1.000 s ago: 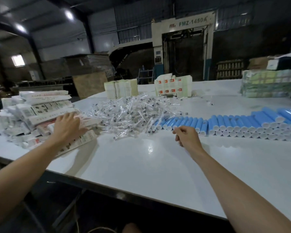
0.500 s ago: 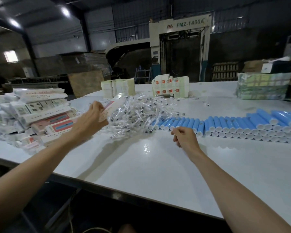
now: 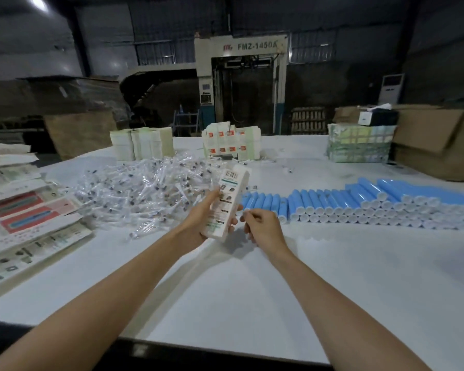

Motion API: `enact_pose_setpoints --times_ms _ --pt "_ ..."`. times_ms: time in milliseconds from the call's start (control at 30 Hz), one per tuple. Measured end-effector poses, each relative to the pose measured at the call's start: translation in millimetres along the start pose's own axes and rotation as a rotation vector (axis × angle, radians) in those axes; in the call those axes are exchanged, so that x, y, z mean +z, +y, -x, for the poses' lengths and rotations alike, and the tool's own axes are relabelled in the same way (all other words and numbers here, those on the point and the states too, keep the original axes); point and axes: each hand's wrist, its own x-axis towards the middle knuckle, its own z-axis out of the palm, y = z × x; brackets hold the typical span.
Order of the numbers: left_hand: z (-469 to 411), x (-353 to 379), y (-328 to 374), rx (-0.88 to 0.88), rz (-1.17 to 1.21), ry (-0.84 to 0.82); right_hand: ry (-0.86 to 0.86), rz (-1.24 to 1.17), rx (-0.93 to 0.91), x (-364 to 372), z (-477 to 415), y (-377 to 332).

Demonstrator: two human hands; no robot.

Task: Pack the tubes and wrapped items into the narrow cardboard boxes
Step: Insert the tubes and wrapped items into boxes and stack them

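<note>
My left hand (image 3: 204, 220) grips a narrow white printed box (image 3: 227, 202), held tilted above the middle of the white table (image 3: 252, 290). My right hand (image 3: 264, 227) hovers just right of the box's lower end with fingers curled and nothing visibly in it. A heap of clear wrapped items (image 3: 145, 191) lies behind the left hand. Rows of blue tubes with white caps (image 3: 359, 204) stretch to the right. Flat, unfolded narrow boxes (image 3: 24, 218) are stacked at the left edge.
Bundles of pale cartons (image 3: 142, 143) and white cartons with red squares (image 3: 231, 141) stand at the back. A wrapped greenish bundle (image 3: 359, 145) and large brown cardboard boxes (image 3: 437, 145) sit at the far right. A big machine stands beyond the table.
My left hand took a narrow box from the left stack and carried it to the table's middle. My right hand stayed near the tubes, now beside the box.
</note>
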Motion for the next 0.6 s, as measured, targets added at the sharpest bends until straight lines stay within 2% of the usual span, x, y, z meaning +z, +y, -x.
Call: enact_pose_setpoints --times_ms 67,133,200,267,400,600 --pt "-6.4 7.3 -16.6 -0.004 0.087 0.039 0.047 0.133 -0.029 -4.2 -0.8 -1.4" --pt "-8.0 11.2 -29.7 -0.038 0.14 0.054 0.167 0.341 -0.059 -15.7 -4.5 -2.3" --pt "-6.3 10.5 -35.6 -0.06 0.161 0.014 0.327 0.572 -0.088 -32.6 -13.7 -3.9" --pt "-2.6 9.8 -36.1 -0.074 0.171 -0.034 0.406 0.761 -0.133 -49.6 -28.9 -2.8" --pt "8.2 13.4 -30.3 -0.089 0.193 -0.076 0.341 1.221 -0.089 -71.4 -58.2 8.8" --pt "17.8 10.9 -22.9 -0.052 0.139 -0.046 0.302 1.56 -0.092 -79.0 -68.8 24.3"
